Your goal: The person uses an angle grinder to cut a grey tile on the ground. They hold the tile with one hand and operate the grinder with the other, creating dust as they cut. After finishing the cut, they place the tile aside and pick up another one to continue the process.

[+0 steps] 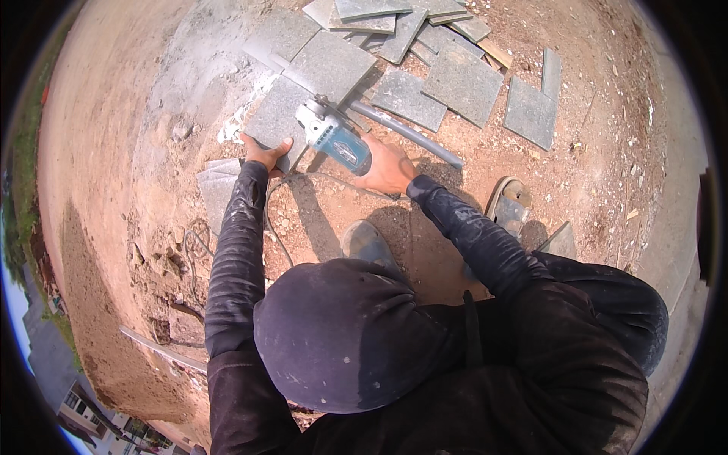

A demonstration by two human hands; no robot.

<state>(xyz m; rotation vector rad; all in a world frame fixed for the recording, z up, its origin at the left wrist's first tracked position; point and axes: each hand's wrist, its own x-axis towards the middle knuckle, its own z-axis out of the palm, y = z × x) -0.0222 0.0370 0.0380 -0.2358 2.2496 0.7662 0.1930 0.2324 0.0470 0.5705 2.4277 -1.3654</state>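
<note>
My right hand (385, 165) is wrapped round the rear of a teal angle grinder (343, 146). The grinder's pale metal head (312, 117) lies over the right edge of a grey stone tile (274, 114); its disc is hard to make out. My left hand (265, 155) grips the near edge of this tile, with the thumb on top and the other fingers partly hidden. A larger grey tile (331, 64) adjoins it on the far side. A grey pipe (413, 135) lies on the ground, right of the grinder head.
More tiles and offcuts (462, 83) lie scattered at the far right, some stacked. Pale dust (201, 83) covers the ground at far left. A cable (274, 227) loops near my feet. Tile pieces (218, 186) sit beside my left forearm. A shoe (370, 244) shows below the grinder.
</note>
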